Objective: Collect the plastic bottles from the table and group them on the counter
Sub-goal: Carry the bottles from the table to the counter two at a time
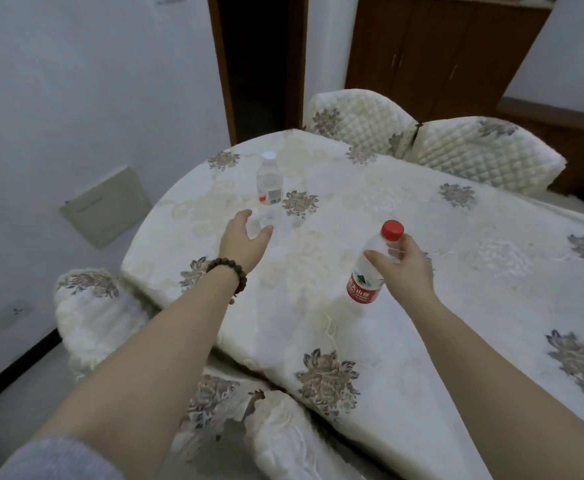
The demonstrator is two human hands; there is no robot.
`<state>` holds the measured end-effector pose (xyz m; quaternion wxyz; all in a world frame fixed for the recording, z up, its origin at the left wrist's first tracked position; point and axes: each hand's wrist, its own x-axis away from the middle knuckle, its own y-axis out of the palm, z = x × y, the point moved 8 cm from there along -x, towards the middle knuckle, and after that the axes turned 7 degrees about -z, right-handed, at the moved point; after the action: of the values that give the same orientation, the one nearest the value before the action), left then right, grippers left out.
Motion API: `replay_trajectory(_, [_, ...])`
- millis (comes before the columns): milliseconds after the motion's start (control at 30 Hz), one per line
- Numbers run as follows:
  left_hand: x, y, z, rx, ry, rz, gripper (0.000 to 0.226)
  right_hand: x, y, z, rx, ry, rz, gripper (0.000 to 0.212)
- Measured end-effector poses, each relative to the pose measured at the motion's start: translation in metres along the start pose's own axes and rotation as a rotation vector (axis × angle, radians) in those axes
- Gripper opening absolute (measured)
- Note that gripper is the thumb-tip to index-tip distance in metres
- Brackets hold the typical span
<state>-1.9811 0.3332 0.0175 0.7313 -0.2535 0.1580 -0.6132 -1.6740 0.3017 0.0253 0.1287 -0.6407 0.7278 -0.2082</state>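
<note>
A clear plastic bottle with a white cap stands upright on the floral tablecloth of the table, toward its far left. My left hand is open just in front of its base, fingers spread, not touching it. A second clear bottle with a red cap and red label is tilted above the table's middle; my right hand is closed around its upper part.
Quilted chair backs stand at the far side and far right. More covered chairs sit at the near left and below the table edge. A dark doorway and a brown wooden cabinet lie beyond.
</note>
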Motion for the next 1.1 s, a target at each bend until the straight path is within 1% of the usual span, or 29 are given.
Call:
replay_trajectory(200, [-0.086,-0.005,-0.008,0.049,0.002,-0.056,0.081,-0.028,0.013,-0.001,0.031,0.052,0.055,0.038])
replay_trajectory(333, [-0.133,0.003,-0.009,0.127,0.006,-0.139,0.096,-0.035,0.017,-0.001,-0.009,0.083,0.151,0.036])
replay_trajectory(433, [-0.161,0.008,-0.008,0.146,0.034,-0.185,0.102,-0.037,0.024,-0.001,-0.032,0.102,0.208,0.035])
replay_trajectory(533, [-0.181,0.012,-0.01,0.123,0.054,-0.22,0.096,-0.037,0.03,0.001,-0.012,0.123,0.25,0.036])
replay_trajectory(667, [-0.195,0.017,-0.01,0.11,0.12,-0.235,0.071,-0.032,0.032,0.002,-0.013,0.145,0.291,0.038])
replay_trajectory(733, [-0.196,0.018,-0.008,0.098,0.152,-0.244,0.066,-0.03,0.031,-0.001,-0.025,0.154,0.305,0.037])
replay_trajectory(833, [-0.19,0.021,0.004,0.086,0.219,-0.273,0.061,-0.024,0.025,0.0,-0.035,0.168,0.334,0.035])
replay_trajectory(933, [-0.176,0.032,0.028,0.116,0.29,-0.322,0.059,-0.01,0.011,0.002,-0.048,0.191,0.386,0.045])
replay_trajectory(1100, [-0.129,0.085,0.087,0.14,0.427,-0.508,0.06,0.035,-0.039,0.009,-0.079,0.212,0.554,0.04])
